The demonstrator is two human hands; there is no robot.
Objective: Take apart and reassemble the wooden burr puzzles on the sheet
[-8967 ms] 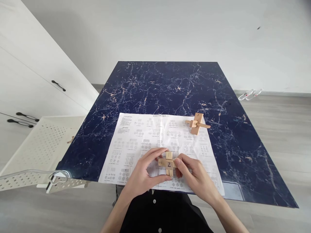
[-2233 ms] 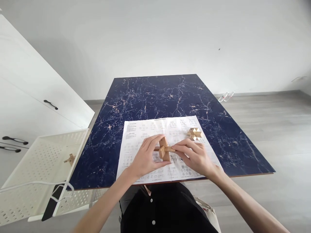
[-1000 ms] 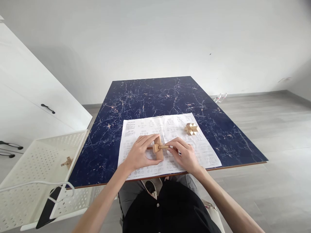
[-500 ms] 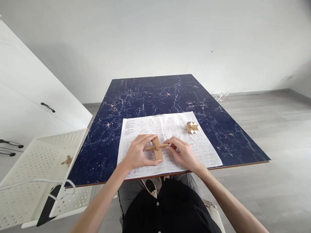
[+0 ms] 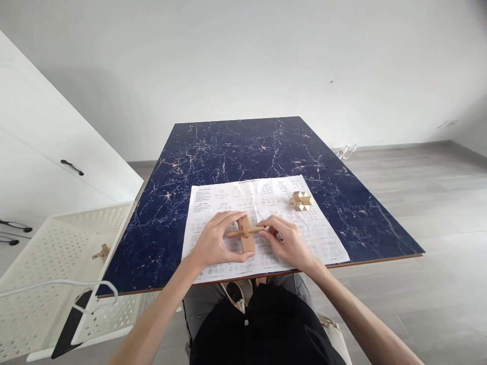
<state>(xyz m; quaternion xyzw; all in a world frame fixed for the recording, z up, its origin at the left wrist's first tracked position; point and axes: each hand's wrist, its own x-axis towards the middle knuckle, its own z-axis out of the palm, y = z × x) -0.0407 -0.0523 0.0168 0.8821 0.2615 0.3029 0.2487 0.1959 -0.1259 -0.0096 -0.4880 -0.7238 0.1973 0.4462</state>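
Head view, from the biggest thing down: a dark blue marbled table fills the middle, and beside its left edge stands a white perforated basket with a small wooden piece lying inside. On the near part of the table lies a printed instruction sheet, flat and thin, with 2 wooden things on it. Toward its far right corner sits a star-shaped wooden puzzle, well apart from both hands. Near the front edge, between the hands, is the wooden cross puzzle: a flat upright block crossed by a thin rod.

The left hand curls around the block, thumb low near its foot and fingers over its top, closed on the wood. The right hand pinches the rod's right end between thumb and fingertips, a narrow closed grip.

By its look the cross puzzle is light, stiff, dry wood, smooth enough to slip a little but not fragile; the thin rod seems the weakest part and would likely bind if twisted. The broad faces of the block probably give the steadiest hold, with the rod best taken close to the block, not at its tip
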